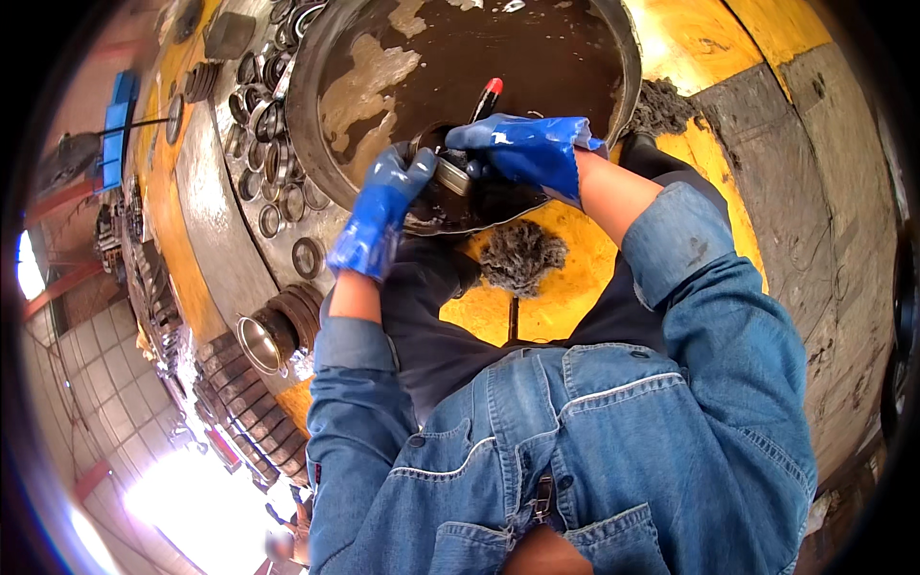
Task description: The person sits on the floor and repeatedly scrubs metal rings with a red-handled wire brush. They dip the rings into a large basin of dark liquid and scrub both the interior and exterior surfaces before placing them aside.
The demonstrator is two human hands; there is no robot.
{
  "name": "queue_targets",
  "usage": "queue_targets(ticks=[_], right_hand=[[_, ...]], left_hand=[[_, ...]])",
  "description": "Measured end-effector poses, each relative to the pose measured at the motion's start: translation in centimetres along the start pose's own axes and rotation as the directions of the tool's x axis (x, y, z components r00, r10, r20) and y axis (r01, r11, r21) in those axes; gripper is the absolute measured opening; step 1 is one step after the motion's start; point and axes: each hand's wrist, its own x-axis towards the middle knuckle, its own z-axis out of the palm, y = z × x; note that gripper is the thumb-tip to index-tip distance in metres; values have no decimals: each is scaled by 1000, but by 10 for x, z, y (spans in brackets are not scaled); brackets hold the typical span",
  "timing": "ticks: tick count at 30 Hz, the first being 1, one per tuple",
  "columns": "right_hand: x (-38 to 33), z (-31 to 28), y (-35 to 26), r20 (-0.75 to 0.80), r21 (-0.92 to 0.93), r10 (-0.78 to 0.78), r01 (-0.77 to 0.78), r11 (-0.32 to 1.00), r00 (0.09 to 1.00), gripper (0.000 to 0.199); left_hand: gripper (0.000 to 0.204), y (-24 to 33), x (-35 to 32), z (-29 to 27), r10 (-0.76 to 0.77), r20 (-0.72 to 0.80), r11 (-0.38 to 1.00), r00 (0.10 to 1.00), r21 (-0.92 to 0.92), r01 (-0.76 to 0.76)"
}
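Note:
Both my hands wear blue rubber gloves and work over a wide round metal basin (305, 125) of dark, oily liquid. My left hand (379, 211) is closed around a metal ring (453, 178), whose shiny edge faces me. My right hand (527, 149) comes in from the other side, its fingers bent at the ring. From beside those fingers a black handle with a red end (491, 91) points away over the liquid. The handle's working end is hidden, so its kind cannot be made out. Pale foam patches float on the liquid.
Many metal rings (273, 163) lie on the metal surface left of the basin. A stack of larger rings (268, 340) stands near my left forearm. A grey fibrous clump (522, 257) is between my knees, and another (661, 107) lies right of the basin.

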Motion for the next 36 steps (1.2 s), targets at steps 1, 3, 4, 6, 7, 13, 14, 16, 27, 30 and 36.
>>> queue_targets(ticks=[1, 3, 4, 6, 7, 13, 14, 16, 27, 30, 36], right_hand=[[7, 4, 9, 11, 190, 20, -21, 981, 1000, 35], [19, 7, 18, -44, 291, 82, -66, 955, 996, 34], [20, 11, 15, -62, 339, 114, -86, 937, 992, 33], [12, 11, 5, -6, 36, 87, -86, 996, 996, 35], [3, 8, -4, 11, -115, 80, -78, 990, 997, 37], [24, 29, 12, -37, -725, -264, 156, 671, 964, 37], [26, 23, 18, -29, -695, -262, 169, 699, 965, 37], [14, 28, -3, -72, -597, -195, 114, 794, 978, 33], [-14, -7, 2, -3, -174, -94, 92, 980, 996, 27], [-8, 6, -13, 47, -519, -157, 159, 840, 986, 22], [25, 35, 7, -19, -725, -254, 161, 669, 967, 38]], left_hand=[[48, 6, 7, -9, -17, 75, 999, 997, 34, 15], [46, 20, 32, -23, 61, 136, 911, 989, 396, -110], [46, 27, 44, -26, -24, 142, 874, 990, 484, -48], [48, 40, 61, -30, -192, 136, 764, 972, 643, 61], [50, 51, 63, -26, -220, 159, 777, 962, 625, 74], [55, 53, 44, -16, -116, 153, 937, 981, 344, 57], [55, 55, 28, -5, -90, 103, 959, 991, 277, 58], [55, 34, 1, 1, 7, -113, 926, 994, 376, 36], [59, 35, -7, 8, 117, -105, 885, 987, 462, -56], [53, 19, 37, -26, -68, 78, 792, 995, 611, 6], [46, 11, 51, -35, -85, 69, 818, 994, 574, 30]])
